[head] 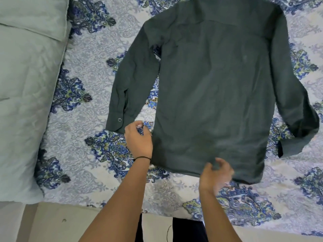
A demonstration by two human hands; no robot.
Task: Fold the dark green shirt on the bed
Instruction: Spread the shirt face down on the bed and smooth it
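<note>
Fingers (pixel 222 162) of right hand (pixel 215 173) pinch hem of dark green shirt (pixel 209 84); left hand (pixel 138 138) loose, empty. Likely laying-out step; sleeve (pixel 125 84) fold next.

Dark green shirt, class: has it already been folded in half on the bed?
No, the dark green shirt lies spread open and flat on the bedsheet, with its sleeves still out at both sides.

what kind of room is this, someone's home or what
Most likely a bedroom in a home. A blue floral bedspread covers most of the view, what looks like a pale pillow lies along its left side, and a dark green shirt is spread flat on it.
</note>
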